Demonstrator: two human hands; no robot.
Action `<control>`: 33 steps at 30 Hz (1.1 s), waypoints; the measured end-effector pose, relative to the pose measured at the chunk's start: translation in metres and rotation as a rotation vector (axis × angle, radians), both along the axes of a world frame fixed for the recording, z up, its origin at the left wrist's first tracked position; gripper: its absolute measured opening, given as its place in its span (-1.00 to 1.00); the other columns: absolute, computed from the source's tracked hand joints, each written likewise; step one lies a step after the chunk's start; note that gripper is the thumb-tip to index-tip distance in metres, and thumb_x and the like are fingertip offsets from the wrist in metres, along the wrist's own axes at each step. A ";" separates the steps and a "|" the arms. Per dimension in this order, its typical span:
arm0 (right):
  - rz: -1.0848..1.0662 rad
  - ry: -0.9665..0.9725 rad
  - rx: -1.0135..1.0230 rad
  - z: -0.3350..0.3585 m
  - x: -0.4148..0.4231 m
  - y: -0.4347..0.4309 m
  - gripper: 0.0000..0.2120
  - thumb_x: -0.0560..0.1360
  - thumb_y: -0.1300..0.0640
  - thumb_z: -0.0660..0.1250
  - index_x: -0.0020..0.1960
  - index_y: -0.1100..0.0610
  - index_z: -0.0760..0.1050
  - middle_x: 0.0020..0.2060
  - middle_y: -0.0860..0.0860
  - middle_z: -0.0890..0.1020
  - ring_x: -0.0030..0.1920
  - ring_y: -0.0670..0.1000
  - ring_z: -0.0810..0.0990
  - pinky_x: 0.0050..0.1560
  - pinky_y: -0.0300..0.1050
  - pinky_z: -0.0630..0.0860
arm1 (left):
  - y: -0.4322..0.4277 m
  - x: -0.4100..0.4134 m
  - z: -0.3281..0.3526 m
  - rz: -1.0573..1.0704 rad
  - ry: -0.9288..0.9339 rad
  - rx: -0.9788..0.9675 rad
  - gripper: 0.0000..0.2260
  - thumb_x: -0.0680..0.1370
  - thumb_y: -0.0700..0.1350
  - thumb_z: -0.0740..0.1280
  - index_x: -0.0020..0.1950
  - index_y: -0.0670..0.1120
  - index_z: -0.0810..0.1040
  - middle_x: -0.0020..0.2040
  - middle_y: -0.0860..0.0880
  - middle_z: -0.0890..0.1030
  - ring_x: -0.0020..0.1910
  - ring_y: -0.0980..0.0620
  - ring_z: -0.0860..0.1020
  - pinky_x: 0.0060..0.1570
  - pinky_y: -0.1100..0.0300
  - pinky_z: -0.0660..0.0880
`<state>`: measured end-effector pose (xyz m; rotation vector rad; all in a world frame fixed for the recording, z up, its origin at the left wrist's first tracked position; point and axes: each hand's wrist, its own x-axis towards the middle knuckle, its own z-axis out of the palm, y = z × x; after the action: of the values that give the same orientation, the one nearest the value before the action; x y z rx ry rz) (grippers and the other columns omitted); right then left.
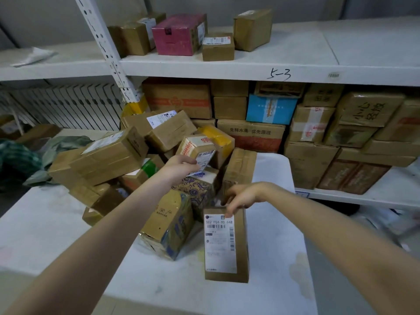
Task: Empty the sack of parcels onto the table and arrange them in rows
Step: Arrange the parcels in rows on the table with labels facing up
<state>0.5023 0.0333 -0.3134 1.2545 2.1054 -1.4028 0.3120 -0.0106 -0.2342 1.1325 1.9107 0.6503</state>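
L hand fingertips behind small parcel, R hand blurred, sack cut off left
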 end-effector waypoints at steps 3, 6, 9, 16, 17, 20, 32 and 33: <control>-0.011 0.108 0.184 -0.012 -0.003 0.001 -0.50 0.40 0.19 0.45 0.33 0.13 0.46 0.19 0.05 0.58 0.17 0.05 0.57 -0.01 -0.12 0.58 | 0.004 0.008 -0.002 -0.041 0.066 0.009 -0.70 0.54 -0.05 0.37 0.26 -0.06 0.53 0.26 -0.12 0.50 0.14 -0.14 0.54 0.03 -0.04 0.53; -0.218 0.228 0.569 -0.007 0.005 0.013 -0.74 0.44 0.22 0.38 0.12 0.09 0.60 0.02 0.03 0.65 0.06 0.05 0.61 -0.02 -0.08 0.57 | 0.010 0.010 -0.005 -0.074 0.116 0.057 -0.68 0.54 -0.07 0.37 0.28 -0.06 0.52 0.18 -0.07 0.53 -0.06 0.03 0.52 -0.21 0.21 0.44; -0.547 0.128 0.813 -0.001 0.013 0.032 -0.73 0.50 0.12 0.31 0.20 0.06 0.48 0.07 0.07 0.59 0.09 0.13 0.57 -0.07 -0.04 0.54 | 0.015 0.009 -0.009 -0.082 0.150 0.145 -0.69 0.53 -0.13 0.38 0.28 -0.08 0.53 0.17 -0.08 0.53 0.09 -0.01 0.51 0.00 0.16 0.44; -0.857 -0.118 0.483 -0.022 -0.017 0.054 -0.12 0.37 -0.26 0.41 0.44 0.18 0.10 0.35 0.17 0.26 0.31 0.22 0.36 0.18 0.11 0.45 | 0.038 -0.001 -0.013 -0.140 0.430 0.292 -0.47 0.44 -0.14 0.47 0.38 -0.07 0.40 0.29 -0.12 0.40 0.25 -0.09 0.44 0.18 0.14 0.38; -0.890 -0.127 0.459 -0.025 -0.022 0.054 -0.04 0.31 -0.31 0.45 0.44 0.16 0.08 0.34 0.16 0.25 0.31 0.22 0.36 0.18 0.11 0.45 | 0.041 -0.002 -0.014 -0.136 0.467 0.302 -0.39 0.43 -0.14 0.49 0.42 -0.08 0.34 0.31 -0.13 0.36 0.29 -0.11 0.39 0.22 0.12 0.36; -0.923 -0.185 0.416 -0.035 -0.031 0.054 0.12 0.15 -0.39 0.50 0.44 0.10 0.02 0.30 0.15 0.24 0.30 0.22 0.37 0.17 0.12 0.44 | 0.052 -0.004 -0.018 -0.133 0.561 0.307 -0.20 0.37 -0.09 0.54 0.48 -0.10 0.19 0.35 -0.14 0.25 0.39 -0.16 0.25 0.32 0.00 0.31; -1.093 -0.107 0.318 -0.028 0.015 0.081 0.10 0.20 -0.20 0.56 0.49 0.10 -0.01 0.39 0.21 0.27 0.34 0.27 0.36 0.25 0.15 0.43 | 0.087 -0.015 -0.046 -0.114 0.662 0.244 -0.07 0.30 0.05 0.57 0.50 -0.07 0.09 0.37 -0.15 0.31 0.37 -0.19 0.29 0.26 -0.11 0.39; -1.065 -0.134 0.366 -0.025 0.020 0.081 0.10 0.20 -0.21 0.56 0.49 0.13 0.01 0.39 0.20 0.27 0.35 0.26 0.36 0.25 0.14 0.43 | 0.087 -0.014 -0.045 -0.102 0.662 0.250 -0.12 0.30 0.06 0.56 0.47 -0.07 0.15 0.35 -0.15 0.33 0.35 -0.18 0.31 0.25 -0.10 0.41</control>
<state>0.5221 0.1141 -0.3382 2.7723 1.6444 -1.1706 0.2976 0.0764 -0.2790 1.7552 2.3336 0.5001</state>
